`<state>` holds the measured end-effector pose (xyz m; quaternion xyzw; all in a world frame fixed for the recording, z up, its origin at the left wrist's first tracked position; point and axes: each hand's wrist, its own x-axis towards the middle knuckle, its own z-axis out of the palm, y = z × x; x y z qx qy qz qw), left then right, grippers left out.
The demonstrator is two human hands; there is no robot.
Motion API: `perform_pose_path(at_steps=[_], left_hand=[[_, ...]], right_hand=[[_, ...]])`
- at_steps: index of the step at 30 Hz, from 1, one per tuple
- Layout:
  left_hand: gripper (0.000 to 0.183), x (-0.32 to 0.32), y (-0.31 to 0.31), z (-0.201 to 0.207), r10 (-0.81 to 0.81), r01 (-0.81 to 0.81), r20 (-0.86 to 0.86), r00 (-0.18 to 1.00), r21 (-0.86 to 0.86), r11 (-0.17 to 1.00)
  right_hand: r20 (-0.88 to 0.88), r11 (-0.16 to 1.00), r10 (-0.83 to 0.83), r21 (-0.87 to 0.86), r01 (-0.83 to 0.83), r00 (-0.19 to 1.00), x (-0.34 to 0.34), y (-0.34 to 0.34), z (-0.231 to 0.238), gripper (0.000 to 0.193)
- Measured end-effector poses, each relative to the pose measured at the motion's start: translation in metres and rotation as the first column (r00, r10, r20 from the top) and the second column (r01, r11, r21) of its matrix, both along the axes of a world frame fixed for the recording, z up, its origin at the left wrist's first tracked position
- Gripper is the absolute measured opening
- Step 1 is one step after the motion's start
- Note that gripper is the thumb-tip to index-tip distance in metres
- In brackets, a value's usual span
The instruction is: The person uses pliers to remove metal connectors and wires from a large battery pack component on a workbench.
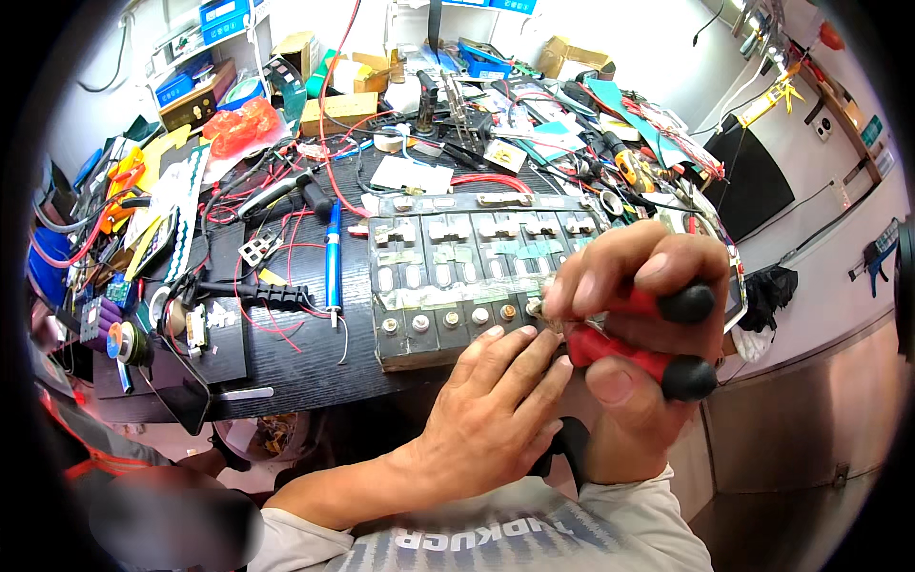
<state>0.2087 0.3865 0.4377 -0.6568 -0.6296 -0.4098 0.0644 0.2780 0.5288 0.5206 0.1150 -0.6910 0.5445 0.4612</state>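
Observation:
My right hand (667, 336) grips red-handled pliers (618, 355) with black handle ends, at the near right corner of a grey battery pack (438, 276). The fingers and thumb wrap round the two handles; the jaws are mostly hidden at the pack's edge. My left hand (491, 405) lies against the pack's near edge, its fingers stretched out and holding nothing, fingertips beside the plier jaws. A row of round terminals runs along the pack's near side, with metal tabs farther back and clear tape across the middle.
Left of the pack lie a blue soldering iron (333, 257), thin red wires and a black bar (253, 292). A solder spool (129, 341) stands at the left edge. Tools, cables and boxes crowd the back of the black table (324, 367). Another person's arm shows at lower left.

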Motion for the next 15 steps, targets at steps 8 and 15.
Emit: perform_pose_path(at_steps=[8, 15], left_hand=[[0.072, -0.007, 0.008, -0.005, 0.031, -0.031, -0.022, 0.999, 0.018, 0.999], [0.079, -0.008, 0.005, -0.009, 0.026, -0.026, -0.049, 0.998, -0.001, 1.000]], right_hand=[[-0.037, 0.955, -0.037, -0.295, 0.024, 0.999, -0.011, 0.023, 0.013, 0.032], [-0.151, 0.791, -0.138, -0.612, 0.017, 0.979, 0.001, 0.064, -0.003, 0.016]])
